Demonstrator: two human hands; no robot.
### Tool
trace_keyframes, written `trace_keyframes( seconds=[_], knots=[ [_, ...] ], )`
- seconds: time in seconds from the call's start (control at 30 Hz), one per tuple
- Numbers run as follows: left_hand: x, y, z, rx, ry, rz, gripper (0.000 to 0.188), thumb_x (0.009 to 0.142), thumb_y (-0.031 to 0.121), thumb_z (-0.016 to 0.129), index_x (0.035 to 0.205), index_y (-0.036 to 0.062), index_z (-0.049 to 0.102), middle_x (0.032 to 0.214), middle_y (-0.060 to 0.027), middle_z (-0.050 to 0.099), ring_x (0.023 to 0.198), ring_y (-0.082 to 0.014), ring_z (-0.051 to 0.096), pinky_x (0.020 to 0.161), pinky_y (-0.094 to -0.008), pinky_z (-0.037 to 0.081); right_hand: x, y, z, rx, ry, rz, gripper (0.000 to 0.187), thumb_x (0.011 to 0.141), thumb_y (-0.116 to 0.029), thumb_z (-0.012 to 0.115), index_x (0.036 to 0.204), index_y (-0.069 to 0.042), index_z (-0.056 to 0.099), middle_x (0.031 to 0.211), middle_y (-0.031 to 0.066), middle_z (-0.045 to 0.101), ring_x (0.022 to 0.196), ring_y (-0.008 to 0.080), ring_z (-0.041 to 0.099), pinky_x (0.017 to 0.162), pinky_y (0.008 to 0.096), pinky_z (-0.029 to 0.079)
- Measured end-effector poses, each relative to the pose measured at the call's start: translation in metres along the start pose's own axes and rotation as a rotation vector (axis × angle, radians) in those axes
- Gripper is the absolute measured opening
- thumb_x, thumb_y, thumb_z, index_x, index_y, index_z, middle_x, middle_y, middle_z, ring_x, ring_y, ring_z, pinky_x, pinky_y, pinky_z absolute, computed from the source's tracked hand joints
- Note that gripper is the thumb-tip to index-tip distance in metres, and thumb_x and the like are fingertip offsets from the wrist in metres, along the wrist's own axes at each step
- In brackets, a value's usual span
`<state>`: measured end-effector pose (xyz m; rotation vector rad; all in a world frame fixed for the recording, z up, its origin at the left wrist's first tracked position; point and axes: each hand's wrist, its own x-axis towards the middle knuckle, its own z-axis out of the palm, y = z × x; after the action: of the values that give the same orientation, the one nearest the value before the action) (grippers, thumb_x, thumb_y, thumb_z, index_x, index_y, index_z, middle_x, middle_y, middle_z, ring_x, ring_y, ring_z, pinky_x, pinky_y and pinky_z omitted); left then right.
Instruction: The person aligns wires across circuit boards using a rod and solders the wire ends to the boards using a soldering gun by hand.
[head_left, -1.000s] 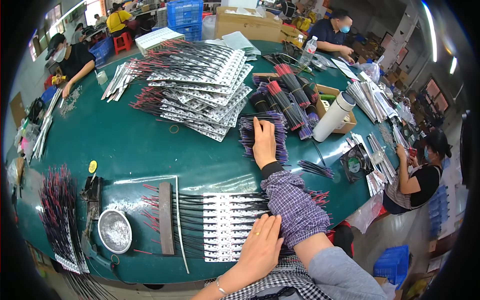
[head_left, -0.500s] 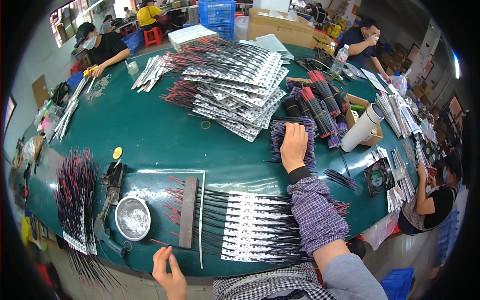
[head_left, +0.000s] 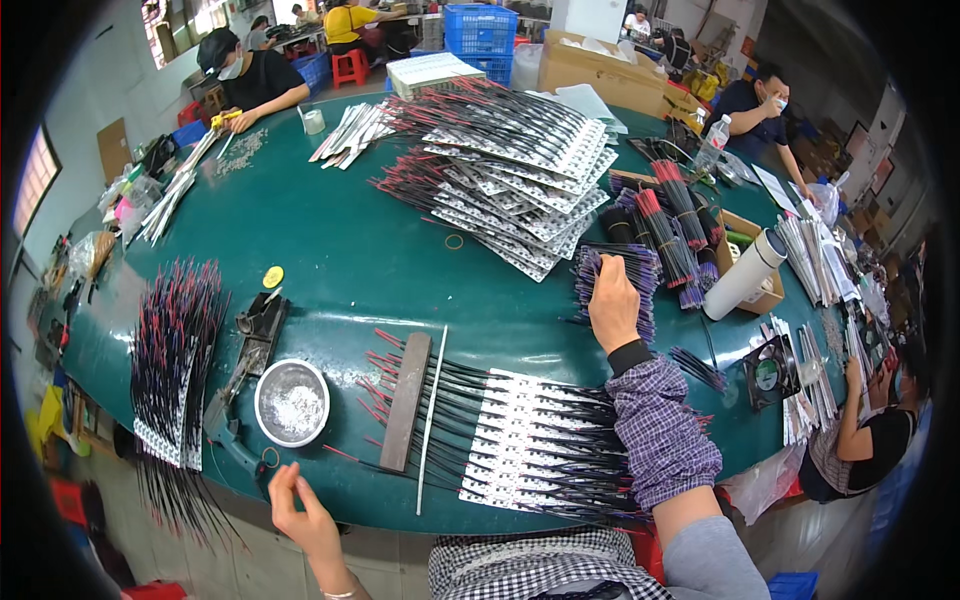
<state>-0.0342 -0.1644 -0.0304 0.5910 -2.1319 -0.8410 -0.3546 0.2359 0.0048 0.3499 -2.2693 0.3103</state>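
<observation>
one green bench (head_left: 335, 235) spreads beyond the left hand (head_left: 308, 522), fingers loosely parted near a bowl (head_left: 271, 402), and the right hand (head_left: 614, 303), atop purple-tipped wires (head_left: 646, 280), grip unclear; farther ahead, blue crates (head_left: 482, 31) and workers (head_left: 264, 84).

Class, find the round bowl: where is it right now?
In the head view, the round bowl sits on the green table left of centre, just beyond the left hand and left of the brown bar.
</observation>
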Motion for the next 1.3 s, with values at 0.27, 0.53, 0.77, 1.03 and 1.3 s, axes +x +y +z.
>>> trace_keyframes(
  seconds=[0.27,0.53,0.77,1.03,1.3],
  knots=[
    [0.030,-0.027,-0.008,0.025,0.143,-0.059,0.021,0.099,-0.005,0.055,0.116,-0.0086,0.067,0.120,-0.0204,0.067,0.114,-0.0322,0.065,0.097,-0.0389,0.050,0.008,-0.022,-0.025,0.359,-0.006,0.131,0.030,0.101,-0.031,0.065,0.100,-0.003,0.053,0.077,0.0161,0.063,0.065,0.0368,0.063,0.055,0.0446,0.047],
    [0.055,-0.063,-0.004,0.507,0.055,-0.075,0.039,0.099,0.014,0.061,0.134,-0.0019,0.057,0.127,-0.0225,0.064,0.115,-0.0386,0.061,0.098,-0.0457,0.047,0.010,-0.054,-0.035,1.161,0.064,0.605,0.017,0.101,-0.018,0.068,0.092,-0.008,0.057,0.066,-0.0073,0.048,0.057,0.0009,0.042,0.051,0.0201,0.033],
    [0.084,-0.084,-0.016,0.566,0.084,-0.275,0.057,0.091,0.036,0.074,0.129,-0.0028,0.057,0.122,-0.0263,0.067,0.106,-0.0401,0.067,0.092,-0.0459,0.050,-0.032,-0.055,-0.013,1.084,-0.065,0.489,0.017,0.104,-0.019,0.062,0.097,-0.004,0.057,0.066,-0.0003,0.055,0.056,0.0064,0.048,0.051,0.0249,0.039],
    [0.120,-0.148,-0.029,0.852,-0.018,-0.409,0.062,0.085,0.039,0.080,0.120,-0.0096,0.065,0.099,-0.0219,0.073,0.092,-0.0304,0.071,0.084,-0.0356,0.054,-0.022,-0.067,-0.053,0.417,-0.253,-0.075,0.021,0.087,0.001,0.067,0.104,-0.005,0.058,0.090,0.0102,0.057,0.073,0.0294,0.063,0.063,0.0407,0.053],
    [0.051,-0.053,-0.028,-0.162,0.573,-0.397,0.027,0.093,0.016,0.076,0.102,-0.0074,0.066,0.086,-0.0065,0.065,0.071,-0.0129,0.057,0.063,-0.0264,0.048,-0.054,-0.045,-0.054,0.342,-0.373,-0.067,0.030,0.077,0.009,0.065,0.104,-0.004,0.061,0.096,0.0123,0.050,0.080,0.0328,0.061,0.064,0.0448,0.051]
  ],
)
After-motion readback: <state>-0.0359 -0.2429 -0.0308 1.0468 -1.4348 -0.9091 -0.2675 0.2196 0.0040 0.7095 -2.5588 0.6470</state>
